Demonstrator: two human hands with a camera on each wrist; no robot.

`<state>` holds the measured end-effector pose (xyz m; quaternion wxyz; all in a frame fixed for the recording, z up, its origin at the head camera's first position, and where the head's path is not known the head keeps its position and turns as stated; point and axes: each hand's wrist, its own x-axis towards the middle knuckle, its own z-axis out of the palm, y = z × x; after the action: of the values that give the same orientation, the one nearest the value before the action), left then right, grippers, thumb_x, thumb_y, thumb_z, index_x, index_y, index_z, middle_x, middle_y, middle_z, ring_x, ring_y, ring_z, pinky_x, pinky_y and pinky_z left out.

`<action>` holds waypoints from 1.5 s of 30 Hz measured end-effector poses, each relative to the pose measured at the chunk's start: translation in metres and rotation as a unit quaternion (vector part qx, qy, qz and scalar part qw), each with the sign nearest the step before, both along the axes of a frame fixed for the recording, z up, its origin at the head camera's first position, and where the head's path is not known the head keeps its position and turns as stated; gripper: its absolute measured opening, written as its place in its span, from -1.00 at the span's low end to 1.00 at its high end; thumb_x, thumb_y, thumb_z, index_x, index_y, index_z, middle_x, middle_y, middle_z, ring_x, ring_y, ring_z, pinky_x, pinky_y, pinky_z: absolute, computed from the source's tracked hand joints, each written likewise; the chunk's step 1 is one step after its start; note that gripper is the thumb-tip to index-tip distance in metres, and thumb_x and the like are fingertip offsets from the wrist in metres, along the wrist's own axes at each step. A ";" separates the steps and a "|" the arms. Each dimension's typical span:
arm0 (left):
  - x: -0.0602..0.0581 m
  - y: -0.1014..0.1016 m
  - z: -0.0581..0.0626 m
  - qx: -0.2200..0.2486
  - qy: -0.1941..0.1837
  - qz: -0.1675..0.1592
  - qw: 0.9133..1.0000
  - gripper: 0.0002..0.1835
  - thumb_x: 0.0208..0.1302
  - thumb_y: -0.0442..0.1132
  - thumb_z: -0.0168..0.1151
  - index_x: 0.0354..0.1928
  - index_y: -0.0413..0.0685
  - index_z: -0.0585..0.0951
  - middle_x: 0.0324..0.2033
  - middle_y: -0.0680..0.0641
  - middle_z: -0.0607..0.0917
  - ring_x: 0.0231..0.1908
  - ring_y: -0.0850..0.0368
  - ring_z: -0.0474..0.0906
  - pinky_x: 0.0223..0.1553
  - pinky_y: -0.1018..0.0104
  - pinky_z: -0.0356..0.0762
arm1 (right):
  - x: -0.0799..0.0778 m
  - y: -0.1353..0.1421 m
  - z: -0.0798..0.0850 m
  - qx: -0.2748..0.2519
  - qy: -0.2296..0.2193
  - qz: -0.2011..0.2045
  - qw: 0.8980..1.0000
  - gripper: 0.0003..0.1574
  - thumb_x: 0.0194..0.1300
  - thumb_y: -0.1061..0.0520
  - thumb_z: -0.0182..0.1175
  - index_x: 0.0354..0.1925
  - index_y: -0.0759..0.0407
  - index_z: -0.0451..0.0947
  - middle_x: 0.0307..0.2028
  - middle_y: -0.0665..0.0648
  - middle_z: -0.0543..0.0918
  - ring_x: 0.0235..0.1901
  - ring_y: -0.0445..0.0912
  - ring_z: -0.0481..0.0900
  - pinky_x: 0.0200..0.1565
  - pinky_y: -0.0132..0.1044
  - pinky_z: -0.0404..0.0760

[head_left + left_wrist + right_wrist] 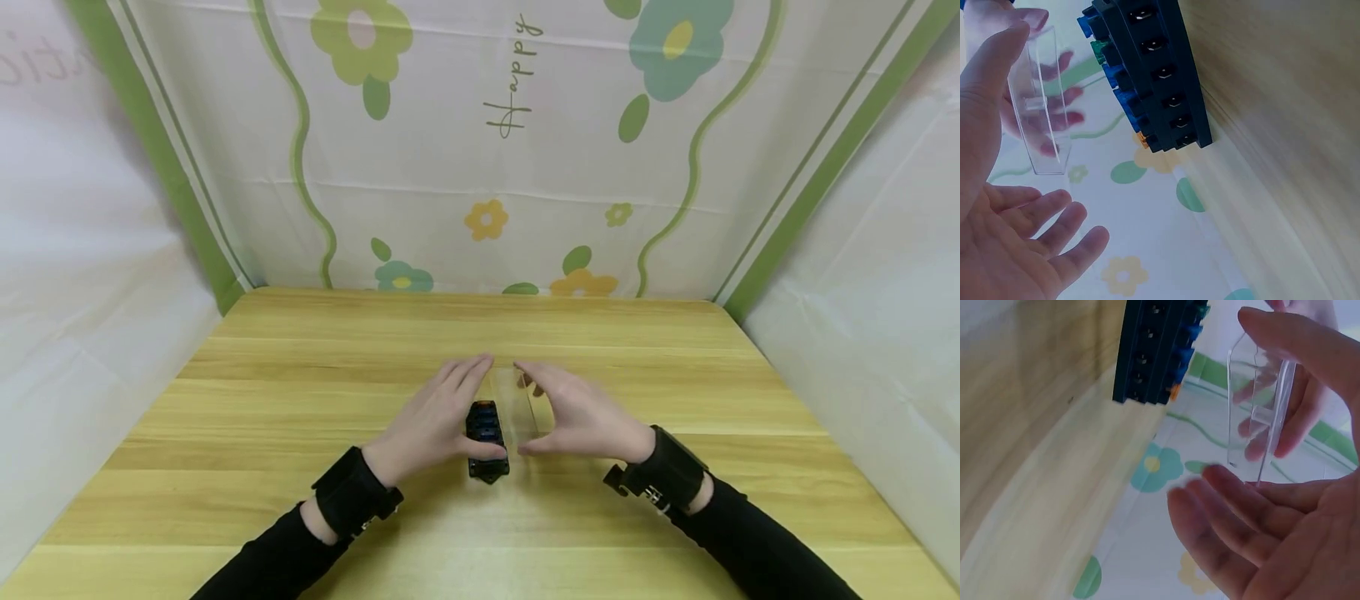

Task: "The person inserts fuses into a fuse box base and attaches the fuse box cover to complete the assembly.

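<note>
A black fuse box point(487, 462) with blue, green and orange fuses along its top rests on the table, partly hidden by the left thumb in the head view. Metal terminals line its side in the left wrist view. A clear plastic cover point(1264, 415) is raised beside the fuse box. My right hand point(588, 412) holds this cover by its ends, between thumb and index finger. My left hand point(438, 417) hovers over the fuse box's left side, its fingers stretched and its thumb apart; nothing shows in its grip.
The wooden table point(225, 467) carries the work. White cloth walls point(450, 150) with printed flowers and green borders stand behind it and at both sides. Both wrists wear black straps with cameras.
</note>
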<state>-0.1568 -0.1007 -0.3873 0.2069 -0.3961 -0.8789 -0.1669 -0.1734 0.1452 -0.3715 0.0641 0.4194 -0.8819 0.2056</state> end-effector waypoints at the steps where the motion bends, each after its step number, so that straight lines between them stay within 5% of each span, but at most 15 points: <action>1: 0.000 0.000 0.000 0.001 0.003 -0.001 1.000 0.23 -0.14 0.40 0.34 0.40 -0.34 0.15 0.28 -0.24 0.32 0.22 -0.06 0.28 0.23 0.25 0.15 | 0.001 -0.001 0.000 0.001 -0.004 0.004 1.000 0.30 -0.16 -0.27 0.48 0.38 0.28 0.15 -0.01 0.00 0.48 -0.10 -0.08 0.49 -0.11 -0.34 0.46; 29: 0.000 0.000 -0.001 -0.039 -0.026 -0.003 0.999 0.21 -0.31 0.53 0.29 0.26 -0.29 0.38 0.11 -0.13 0.46 0.13 0.01 0.33 0.15 0.25 0.28 | 0.008 -0.010 -0.008 0.025 -0.041 -0.002 0.999 0.31 -0.16 -0.49 0.35 0.37 0.17 0.19 -0.13 -0.03 0.58 -0.28 -0.17 0.54 -0.32 -0.43 0.47; 45: -0.003 -0.008 0.000 -0.082 -0.054 -0.007 0.995 0.12 -0.19 0.56 0.19 0.27 -0.18 0.38 0.11 -0.06 0.46 0.13 0.05 0.34 0.12 0.28 0.32 | 0.008 -0.011 -0.008 0.026 -0.066 0.009 0.997 0.30 -0.17 -0.51 0.35 0.39 0.08 0.18 0.02 -0.08 0.48 -0.11 -0.16 0.49 -0.25 -0.41 0.46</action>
<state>-0.1601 -0.1087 -0.3875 0.1247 -0.4084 -0.8966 -0.1174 -0.1650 0.1345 -0.3799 -0.0074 0.4143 -0.8854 0.2105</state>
